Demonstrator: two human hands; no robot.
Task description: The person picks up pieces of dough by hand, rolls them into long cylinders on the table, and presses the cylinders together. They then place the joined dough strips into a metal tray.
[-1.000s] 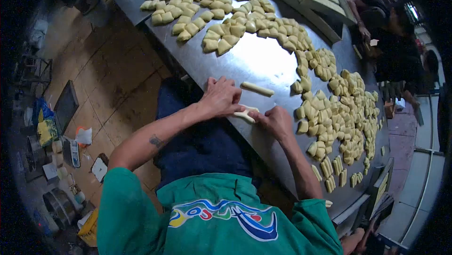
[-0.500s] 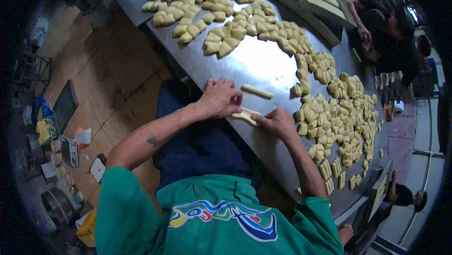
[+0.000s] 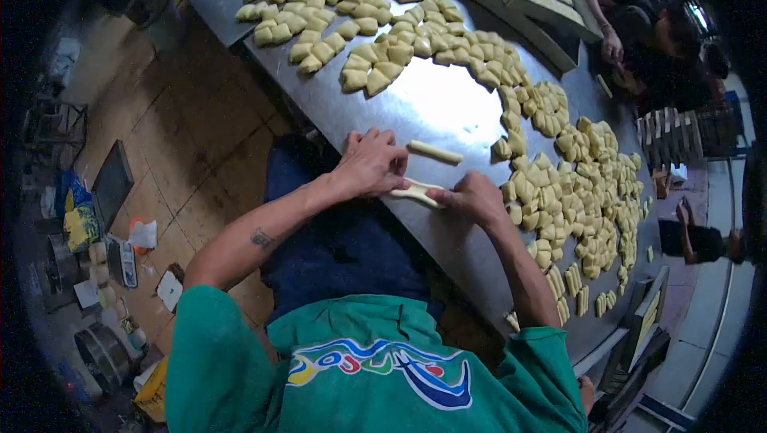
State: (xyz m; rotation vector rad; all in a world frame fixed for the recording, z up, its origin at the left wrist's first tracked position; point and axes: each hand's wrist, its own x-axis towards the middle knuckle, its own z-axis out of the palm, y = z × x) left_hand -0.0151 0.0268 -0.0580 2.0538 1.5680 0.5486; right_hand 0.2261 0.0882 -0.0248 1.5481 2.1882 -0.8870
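My left hand (image 3: 373, 163) is at the near edge of the metal table, its thumb and fingers pinching the left end of a pale, flattened dough strip (image 3: 419, 192). The thumb of my right hand (image 3: 473, 198) presses on the strip's other end, with the fingers curled. Just beyond the strip, a rolled dough stick (image 3: 435, 152) lies by itself on the metal. Many folded dough pieces (image 3: 567, 201) are spread to the right of my right hand, and more dough pieces (image 3: 375, 65) lie farther up the table.
Stacked metal trays (image 3: 534, 3) holding dough stand at the table's far side, near another person's hand (image 3: 612, 48). Another tray (image 3: 644, 323) is at the lower right end. Dough sticks (image 3: 582, 300) lie near it. A further person (image 3: 693, 235) stands beyond the table.
My right hand has shifted slightly up, its fingers more curled, and the strip shows more between my hands. At the right, the person beyond the table has moved.
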